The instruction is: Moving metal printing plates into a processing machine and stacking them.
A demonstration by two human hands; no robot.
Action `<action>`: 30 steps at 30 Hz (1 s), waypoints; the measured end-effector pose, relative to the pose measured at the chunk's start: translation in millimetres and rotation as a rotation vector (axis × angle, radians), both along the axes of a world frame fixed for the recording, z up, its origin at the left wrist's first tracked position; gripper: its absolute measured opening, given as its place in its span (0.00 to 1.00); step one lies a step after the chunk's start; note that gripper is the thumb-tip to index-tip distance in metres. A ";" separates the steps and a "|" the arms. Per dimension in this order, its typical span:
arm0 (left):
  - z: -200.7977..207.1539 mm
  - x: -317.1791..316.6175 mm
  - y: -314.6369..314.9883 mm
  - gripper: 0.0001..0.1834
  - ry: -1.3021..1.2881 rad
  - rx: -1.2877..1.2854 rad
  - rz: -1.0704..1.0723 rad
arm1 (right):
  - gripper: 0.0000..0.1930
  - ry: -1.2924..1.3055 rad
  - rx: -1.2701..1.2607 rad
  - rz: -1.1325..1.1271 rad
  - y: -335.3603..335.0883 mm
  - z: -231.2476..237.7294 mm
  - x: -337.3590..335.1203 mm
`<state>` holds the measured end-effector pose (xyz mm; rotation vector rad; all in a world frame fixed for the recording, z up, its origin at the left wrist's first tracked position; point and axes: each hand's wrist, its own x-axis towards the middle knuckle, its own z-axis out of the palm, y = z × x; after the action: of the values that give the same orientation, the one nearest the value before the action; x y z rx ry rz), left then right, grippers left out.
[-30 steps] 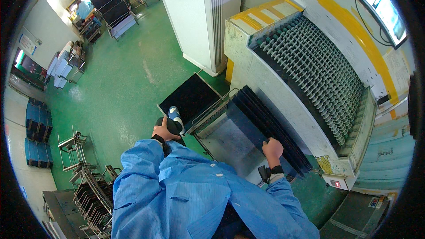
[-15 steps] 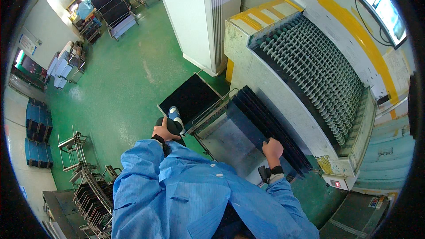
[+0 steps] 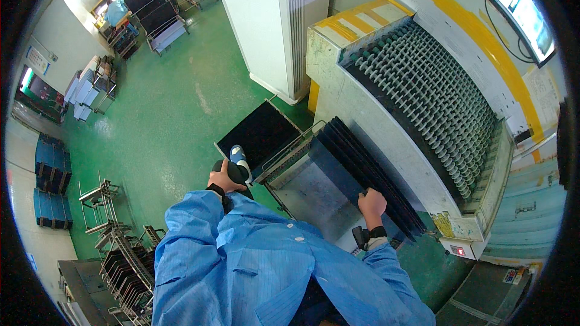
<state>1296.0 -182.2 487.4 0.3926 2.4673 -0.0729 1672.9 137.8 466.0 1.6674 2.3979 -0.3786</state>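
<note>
Left hand (image 3: 222, 179) clamped on black handheld scanner (image 3: 237, 168); right hand (image 3: 371, 201) grips thin flat dark panels (image 3: 362, 172) stacked upright, at 3 o'clock from scanner, in metal rack (image 3: 314, 196).

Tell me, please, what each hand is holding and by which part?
The left hand grips a small black-and-blue handheld tool by its body. The right hand rests on the near edge of the dark panels standing in the rack; its grip is unclear.

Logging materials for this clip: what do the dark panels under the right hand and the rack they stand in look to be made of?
The dark panels under the right hand look like thin rigid sheets, matt black, standing on edge; plastic or coated board, can't tell which. The rack looks like bare metal: dull grey sheet floor and thin silvery rails.
</note>
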 end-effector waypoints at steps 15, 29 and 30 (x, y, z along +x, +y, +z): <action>-0.8 0.0 0.5 0.78 0.014 -0.020 -0.022 | 0.20 0.008 0.010 -0.003 1.3 -6.6 2.6; 3.7 1.2 1.5 0.78 -0.004 -0.021 0.002 | 0.20 0.020 0.023 0.001 -0.3 -3.4 1.9; 4.1 1.4 1.5 0.78 -0.003 -0.021 0.004 | 0.20 0.020 0.024 0.001 0.2 -5.3 2.2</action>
<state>1297.4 -180.6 491.5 0.3784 2.4622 -0.0965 1675.1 138.0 460.7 1.6804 2.4268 -0.3687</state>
